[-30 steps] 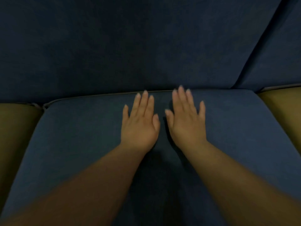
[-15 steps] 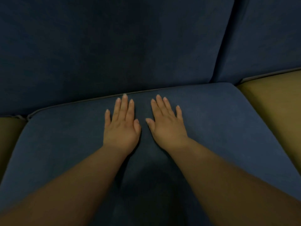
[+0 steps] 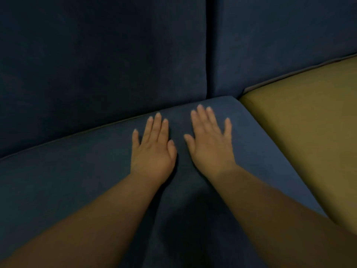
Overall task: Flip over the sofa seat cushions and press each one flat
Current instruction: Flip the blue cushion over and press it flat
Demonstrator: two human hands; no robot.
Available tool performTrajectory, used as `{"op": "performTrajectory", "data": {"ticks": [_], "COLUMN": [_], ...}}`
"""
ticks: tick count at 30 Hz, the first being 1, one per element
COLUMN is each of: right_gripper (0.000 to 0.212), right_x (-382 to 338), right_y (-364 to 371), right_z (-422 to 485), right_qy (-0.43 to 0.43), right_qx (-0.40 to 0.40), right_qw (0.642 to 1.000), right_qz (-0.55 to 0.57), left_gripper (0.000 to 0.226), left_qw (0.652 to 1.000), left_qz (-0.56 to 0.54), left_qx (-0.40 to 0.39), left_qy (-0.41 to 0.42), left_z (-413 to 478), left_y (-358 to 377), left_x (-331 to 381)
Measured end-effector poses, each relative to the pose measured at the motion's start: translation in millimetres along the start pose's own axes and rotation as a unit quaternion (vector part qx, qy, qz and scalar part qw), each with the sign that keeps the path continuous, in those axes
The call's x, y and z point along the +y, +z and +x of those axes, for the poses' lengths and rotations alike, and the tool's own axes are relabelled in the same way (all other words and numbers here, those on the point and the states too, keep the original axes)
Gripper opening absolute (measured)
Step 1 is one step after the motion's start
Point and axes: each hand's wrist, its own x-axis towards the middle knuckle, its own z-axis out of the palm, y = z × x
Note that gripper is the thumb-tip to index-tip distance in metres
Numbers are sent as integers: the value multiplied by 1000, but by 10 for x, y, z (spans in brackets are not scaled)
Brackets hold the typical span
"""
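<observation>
Now left hand (image 3: pixel 152 151) and right hand (image 3: pixel 210 144) flat, fingers straight, grasping nothing, palms on one blue seat cushion (image 3: pixel 77 171), one olive cushion (image 3: pixel 309 132) beside, two back cushions (image 3: pixel 96 64).

Left hand (image 3: pixel 152 151), right hand (image 3: pixel 210 146): both bare. Forearms (image 3: pixel 108 215) bare up to frame edge. Nails (image 3: pixel 158 114) rounded. Right fingers (image 3: pixel 209 120) slightly blurred.

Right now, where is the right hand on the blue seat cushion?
In the head view the right hand lies flat near the back right corner of the blue seat cushion, beside the left hand and left of the olive cushion.
</observation>
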Motion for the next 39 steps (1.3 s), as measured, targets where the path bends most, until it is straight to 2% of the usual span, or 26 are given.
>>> {"op": "performTrajectory", "data": {"ticks": [2,5,8,9,12,14,18,23,28,30,32,33,34,37,39], "right_gripper": [63,61,62,62,62,61,71,61,62,64,64,64,64,70,64], "right_x": [244,455,470,474,647,800,963,979,920,815,649,564,481,386,363], "right_y": [-30,51,13,-66,-267,-205,152,104,-24,-142,-181,-145,-81,99,55], "right_z": [-84,-170,-113,-113,-217,-431,-705,-657,-665,-719,-911,-1037,-1165,-1412,-1353], "right_qy": [45,75,65,67,104,128,145,143,152,140,112,101,93,89,105], "right_qx": [21,-88,-108,-95,19,69,-9,-31,-65,-20,75,98,87,-59,-92], "right_qw": [999,993,992,993,994,989,989,989,986,990,991,990,992,994,990], "right_qz": [-7,-14,-5,1,32,19,6,6,-4,-1,12,17,12,-39,-30], "left_gripper": [65,63,60,60,62,67,66,63,59,58,60,62,63,66,66], "left_qw": [999,998,996,996,998,996,996,995,994,994,994,994,994,996,997], "left_qz": [-22,20,41,37,-29,-45,42,56,29,-20,-38,-35,-29,27,19], "left_qx": [32,-31,-78,-79,2,14,-48,-38,-77,-57,11,43,50,-26,-40], "left_qy": [32,51,20,21,54,69,66,73,74,87,98,97,93,78,63], "left_z": [42,-7,37,36,-1,-161,-332,-315,-312,-361,-556,-694,-839,-1161,-1116], "left_y": [12,261,318,249,119,213,583,555,422,278,178,182,221,411,414], "left_x": [237,461,476,521,753,946,1033,1038,1068,1036,907,806,702,476,478]}}
